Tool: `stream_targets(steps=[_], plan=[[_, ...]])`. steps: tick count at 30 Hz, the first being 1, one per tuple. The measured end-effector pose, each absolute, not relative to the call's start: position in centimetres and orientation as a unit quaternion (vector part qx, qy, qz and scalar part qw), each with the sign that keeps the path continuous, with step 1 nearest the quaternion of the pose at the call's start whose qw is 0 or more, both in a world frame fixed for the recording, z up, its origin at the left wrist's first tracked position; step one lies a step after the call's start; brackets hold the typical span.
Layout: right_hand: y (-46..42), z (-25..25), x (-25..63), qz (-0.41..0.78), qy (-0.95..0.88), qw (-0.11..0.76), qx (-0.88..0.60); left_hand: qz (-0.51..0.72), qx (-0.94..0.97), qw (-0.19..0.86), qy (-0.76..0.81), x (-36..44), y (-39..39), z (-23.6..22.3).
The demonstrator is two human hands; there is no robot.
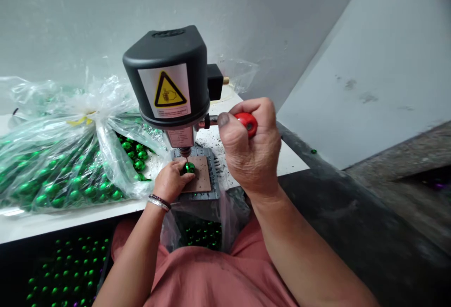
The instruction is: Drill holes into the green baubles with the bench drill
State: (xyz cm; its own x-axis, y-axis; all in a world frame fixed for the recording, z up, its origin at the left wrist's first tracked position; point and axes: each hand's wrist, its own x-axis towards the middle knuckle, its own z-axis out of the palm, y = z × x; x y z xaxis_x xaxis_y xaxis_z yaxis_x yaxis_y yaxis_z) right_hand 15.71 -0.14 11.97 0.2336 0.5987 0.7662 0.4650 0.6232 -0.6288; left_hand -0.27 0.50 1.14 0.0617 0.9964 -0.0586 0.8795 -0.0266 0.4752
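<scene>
My left hand (170,178) pinches a shiny green ball (189,168) between thumb and fingers. It holds the ball on a brown board (202,175) that lies on the metal base of a bench drill press (167,77). Straight above the ball is the thin drill bit (187,159); whether its tip enters the ball I cannot tell. My right hand (252,149) is closed round the red knob (247,124) of the feed lever, at the right side of the press. Dark shavings lie scattered around the base.
A clear plastic bag (70,157), full of green balls, lies on the white table to the left. Below the table are a dark container of green balls (66,274) and an open plastic bag (232,218) with more balls at my lap. A wall stands behind.
</scene>
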Motion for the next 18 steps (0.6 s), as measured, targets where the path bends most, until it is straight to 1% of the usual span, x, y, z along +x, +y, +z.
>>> stream_targets(steps=[9,18], plan=[[-1.1,9.6,16.0,-0.061,-0.640,0.633,-0.430,0.158,0.698,0.205,0.668,-0.2,0.3,1.1],[-1.4,7.7,15.8,-0.083,-0.629,0.635,-0.440,0.162,0.704,0.201,0.661,-0.3,0.2,1.1]])
